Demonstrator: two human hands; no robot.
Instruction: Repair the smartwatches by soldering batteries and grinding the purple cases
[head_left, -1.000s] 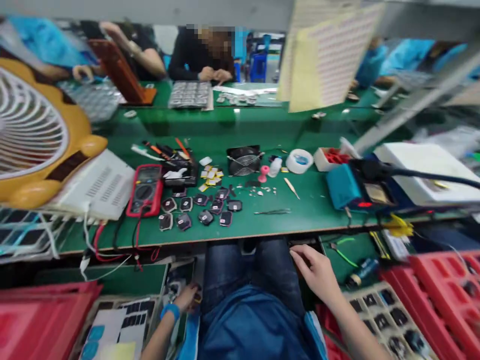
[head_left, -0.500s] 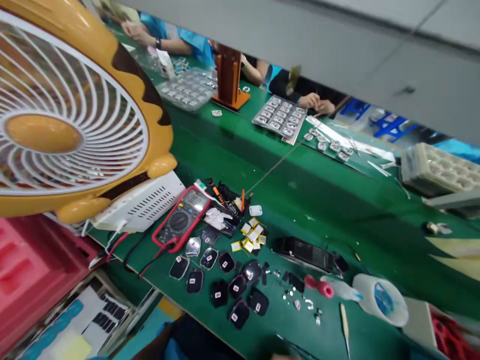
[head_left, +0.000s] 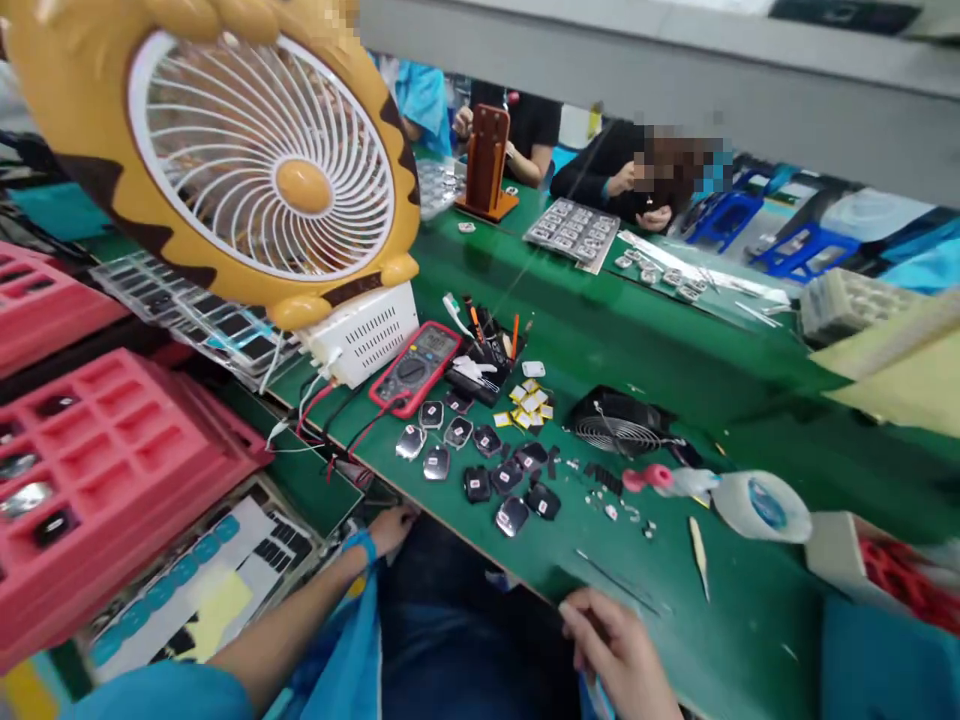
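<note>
My left hand (head_left: pixel 391 530) is low beside the table's front left edge, next to my lap; its fingertips are too small and dim to read. At the front edge my right hand (head_left: pixel 616 645) rests with loosely bent, parted fingers and nothing visible between them. Thin dark tweezers (head_left: pixel 619 582) lie just beyond it. Several dark square watch-like modules (head_left: pixel 507 476) with small labels are spread on the green table (head_left: pixel 735 640). Behind them are yellow-edged small cells (head_left: pixel 531 402) and a red multimeter (head_left: pixel 415 369). A pale-handled tool (head_left: pixel 698 550) lies to the right.
A yellow fan (head_left: pixel 304 187) towers at the left above a white power box (head_left: pixel 371 335). Red trays (head_left: pixel 112 440) fill the left side. A black fan (head_left: pixel 619 420), a tape roll (head_left: pixel 761 505) and a bin (head_left: pixel 836 550) stand on the right. People work across the table.
The view has swung left and down, so the fan and table items sit farther right. My left hand and most of my right hand have come into view.
</note>
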